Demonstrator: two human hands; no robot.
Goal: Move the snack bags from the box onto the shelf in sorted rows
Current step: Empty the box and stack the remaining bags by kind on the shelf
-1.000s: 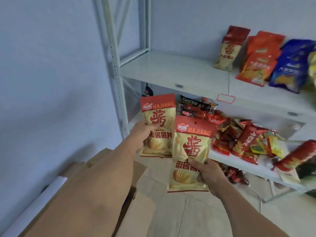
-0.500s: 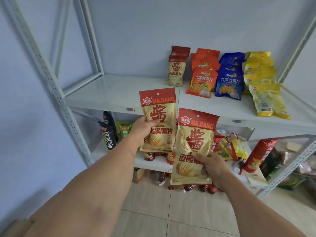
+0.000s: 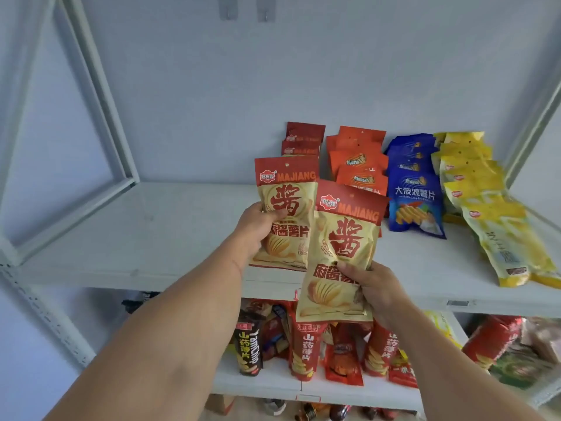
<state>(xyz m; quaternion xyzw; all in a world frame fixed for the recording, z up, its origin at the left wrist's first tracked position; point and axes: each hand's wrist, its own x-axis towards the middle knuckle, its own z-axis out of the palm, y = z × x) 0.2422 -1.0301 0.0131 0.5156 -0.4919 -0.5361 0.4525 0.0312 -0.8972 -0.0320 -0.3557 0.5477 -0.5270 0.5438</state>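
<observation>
Red-topped MAJIANG bags gripped, one per hand: left hand (image 3: 256, 229), right hand (image 3: 375, 291) (fingers mostly hidden behind).

Pale blue wall (image 3: 303, 71), two hooks (image 3: 246, 9) at 12 o'clock. White rack frame (image 3: 100, 95) at 9 o'clock.

Single head-worn wide-angle view, forward and slightly down, close before the white shelf (image 3: 182, 226).
</observation>
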